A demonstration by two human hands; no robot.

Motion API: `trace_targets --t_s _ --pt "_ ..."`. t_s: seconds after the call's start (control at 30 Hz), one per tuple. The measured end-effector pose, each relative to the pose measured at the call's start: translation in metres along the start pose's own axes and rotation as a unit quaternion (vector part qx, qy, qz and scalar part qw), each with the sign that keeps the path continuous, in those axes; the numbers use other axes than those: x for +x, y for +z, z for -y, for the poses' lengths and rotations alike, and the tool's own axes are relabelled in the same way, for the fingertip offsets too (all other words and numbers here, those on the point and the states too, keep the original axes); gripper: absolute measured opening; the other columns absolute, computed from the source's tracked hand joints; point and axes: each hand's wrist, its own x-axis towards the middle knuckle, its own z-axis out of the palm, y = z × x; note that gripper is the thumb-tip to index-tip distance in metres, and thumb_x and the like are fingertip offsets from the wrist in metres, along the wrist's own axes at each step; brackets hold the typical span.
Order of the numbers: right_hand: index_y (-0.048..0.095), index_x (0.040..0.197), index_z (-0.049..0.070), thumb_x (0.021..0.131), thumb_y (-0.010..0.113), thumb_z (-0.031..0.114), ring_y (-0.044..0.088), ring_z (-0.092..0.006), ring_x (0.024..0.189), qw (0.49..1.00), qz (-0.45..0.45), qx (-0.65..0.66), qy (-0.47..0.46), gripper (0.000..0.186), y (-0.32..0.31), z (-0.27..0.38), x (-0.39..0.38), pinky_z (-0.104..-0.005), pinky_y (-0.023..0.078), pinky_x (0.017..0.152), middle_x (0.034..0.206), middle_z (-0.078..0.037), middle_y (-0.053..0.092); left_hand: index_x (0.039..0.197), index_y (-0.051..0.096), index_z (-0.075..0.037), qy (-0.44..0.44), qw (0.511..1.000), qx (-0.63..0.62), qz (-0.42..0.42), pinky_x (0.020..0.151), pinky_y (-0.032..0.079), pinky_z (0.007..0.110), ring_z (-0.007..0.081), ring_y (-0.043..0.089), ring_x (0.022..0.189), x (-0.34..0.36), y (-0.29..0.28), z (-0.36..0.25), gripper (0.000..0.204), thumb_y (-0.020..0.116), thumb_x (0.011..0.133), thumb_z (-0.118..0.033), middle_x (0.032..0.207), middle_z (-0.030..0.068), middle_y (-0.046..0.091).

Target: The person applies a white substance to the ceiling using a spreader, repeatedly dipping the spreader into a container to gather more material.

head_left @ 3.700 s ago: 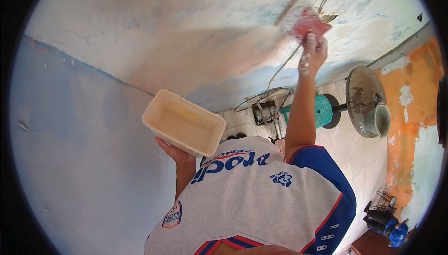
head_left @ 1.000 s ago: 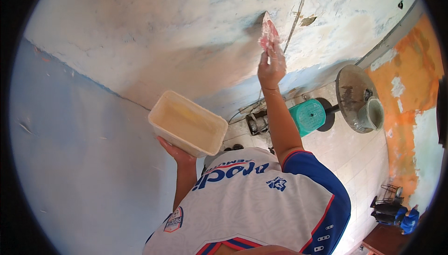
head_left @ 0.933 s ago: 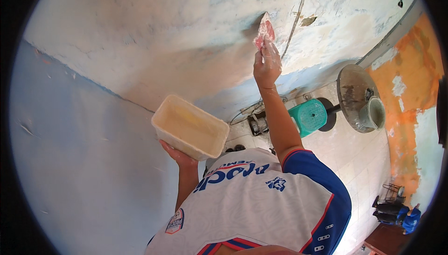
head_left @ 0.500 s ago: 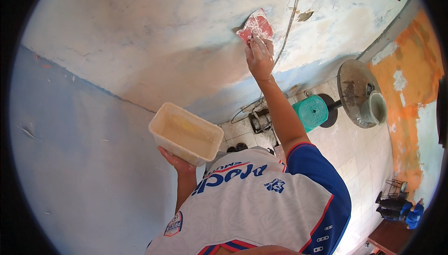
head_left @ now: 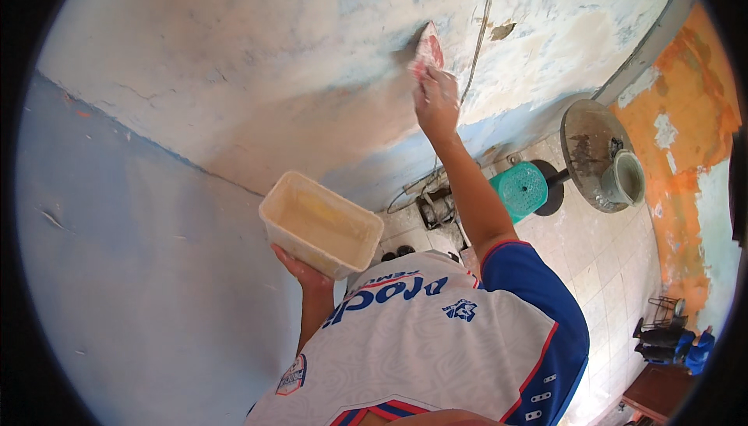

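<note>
My right hand (head_left: 438, 102) reaches up to the patchy wall (head_left: 296, 44), its fingers closed on a red putty spreader (head_left: 429, 48) smeared with white. The spreader is tilted edge-on against the wall, or just off it; I cannot tell which. Lower and to the left, my left hand (head_left: 304, 270) holds up a cream rectangular plastic tub (head_left: 321, 227) from below and the side. Pale residue coats the tub's inside.
A cable (head_left: 485, 28) runs down the wall beside a chipped hole (head_left: 502, 31). Below right stand a teal stool (head_left: 520, 190) and a round table (head_left: 588, 153) bearing a bucket (head_left: 623, 178). Another person in blue (head_left: 686, 348) is at far lower right, near an orange wall (head_left: 693, 114).
The spreader has turned from showing its broad face to nearly edge-on, with my right hand twisting slightly. The tub in my left hand has shifted a little to the right.
</note>
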Motion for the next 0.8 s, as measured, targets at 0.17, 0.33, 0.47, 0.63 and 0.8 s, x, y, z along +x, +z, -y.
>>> trace_targets --t_s 0.17,0.33,0.47,0.63,0.8 --pt "0.061 0.092 0.002 0.081 0.068 -0.009 0.067 -0.0297 0.088 0.970 -0.155 -0.023 0.184 0.018 -0.043 0.000 -0.015 -0.0373 0.057 0.069 0.108 -0.017 0.067 0.153 0.033 -0.017 0.016 1.000 -0.001 0.002 0.113 0.041 0.044 0.0290 0.043 0.138 0.002 -0.006 -0.002 0.077 0.035 0.098 -0.071 0.154 0.0067 0.038" --pt "0.062 0.100 -0.004 0.090 0.065 -0.004 0.067 -0.0202 0.086 0.962 -0.153 0.059 0.218 0.010 -0.042 0.007 -0.001 -0.0268 0.058 0.064 0.105 -0.016 0.067 0.153 0.033 -0.017 -0.010 1.000 0.007 0.005 0.112 0.041 0.045 0.0287 0.043 0.139 0.009 -0.003 -0.004 0.078 0.034 0.098 -0.071 0.154 0.0068 0.039" --pt "0.056 0.110 -0.006 0.095 0.062 0.000 0.066 -0.0156 0.080 0.832 -0.152 0.385 0.368 0.018 -0.048 0.000 0.017 -0.0273 0.059 0.064 0.100 -0.013 0.065 0.153 0.033 -0.017 -0.010 0.999 0.005 0.044 0.112 0.041 0.045 0.0288 0.043 0.139 0.013 0.018 -0.008 0.078 0.032 0.098 -0.072 0.154 0.0071 0.039" --pt "0.057 0.114 -0.003 0.094 0.062 -0.002 0.065 -0.0139 0.081 0.765 -0.016 0.477 0.433 0.021 -0.047 -0.070 0.041 -0.0271 0.056 0.065 0.098 -0.009 0.067 0.153 0.034 -0.018 -0.032 0.997 0.003 0.065 0.111 0.042 0.045 0.0283 0.044 0.138 0.032 0.008 -0.014 0.077 0.032 0.098 -0.072 0.153 0.0066 0.041" --pt "0.058 0.113 0.002 0.094 0.062 -0.002 0.065 -0.0130 0.080 0.741 -0.097 0.513 0.423 0.020 -0.043 -0.100 0.060 -0.0254 0.052 0.062 0.099 -0.007 0.068 0.152 0.035 -0.020 -0.065 0.997 -0.010 0.045 0.111 0.043 0.044 0.0279 0.045 0.137 0.045 0.013 -0.011 0.076 0.032 0.098 -0.072 0.152 0.0061 0.042"
